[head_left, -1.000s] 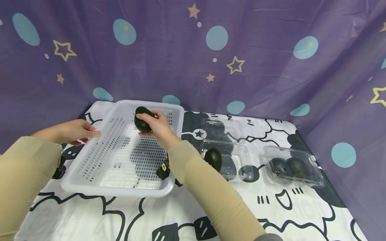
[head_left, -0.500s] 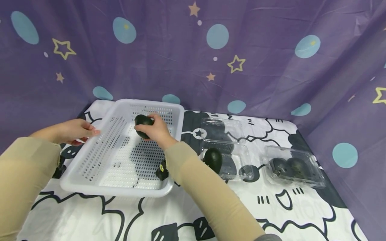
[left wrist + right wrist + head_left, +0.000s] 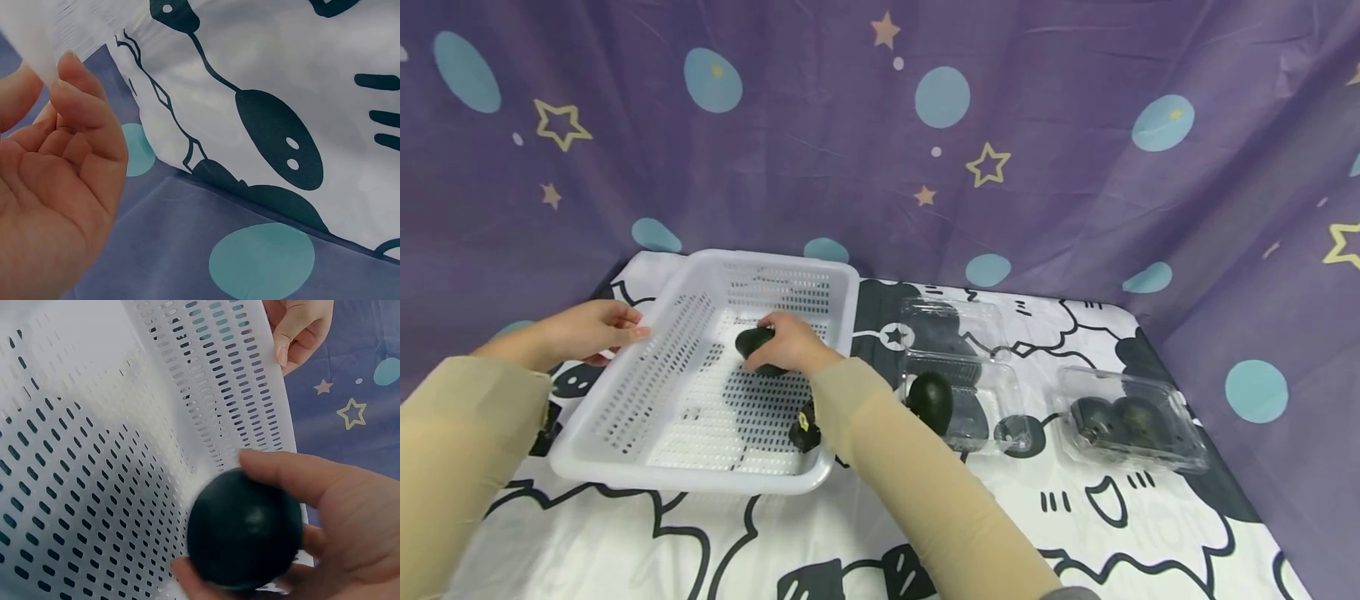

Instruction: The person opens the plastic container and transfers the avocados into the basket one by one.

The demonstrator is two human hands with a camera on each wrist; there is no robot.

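Head view shows your right hand (image 3: 790,343) inside the white basket (image 3: 685,480), with a dark green fruit (image 3: 752,340) in its grip. The thumb and fingers are bent round the fruit and hold it snugly. The fruit sits over the back half of the basket floor, on the left side of your right hand. Its long way runs on a slant, from far left to near right. I can't tell if it touches the floor under it. Your right hand is the near one, since it has the fruit. Your left hand (image 3: 591,329) is off to the left, outside the basket, with its thumb and fingers pinching the rim.

To the right, on the worktop (image 3: 625,542), one more dark fruit (image 3: 931,402) sits in a clear box (image 3: 1002,396) with its lid up. Past that, a second clear box (image 3: 1112,379) has two dark fruits (image 3: 1141,417) in it.

You can't read any words or brand names here. A small black thing (image 3: 799,435) by your right wrist has a yellow mark, but it is too tiny to read.
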